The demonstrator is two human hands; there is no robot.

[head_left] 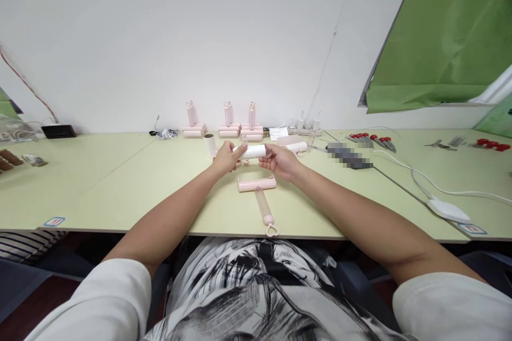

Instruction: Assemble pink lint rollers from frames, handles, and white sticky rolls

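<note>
White wall [240,37] stands behind a pale yellow-green table [120,192]; green cloth [436,37] hangs at upper right. My two hands meet over the table's middle, on a white roll [255,152], held roughly level above the surface. My left hand [229,159] is closed around its left end, thumb laid along the top. My right hand [282,161] is partly curled, thumb and forefinger closed on its right end, remaining fingers looser below. Nearer me lies a pink cover [257,184], a clear handle [263,206] running from it to a heart-shaped loop [272,230] near the table edge. Against the wall, three pink roller sets [229,132] form a row, handles upright.
</note>
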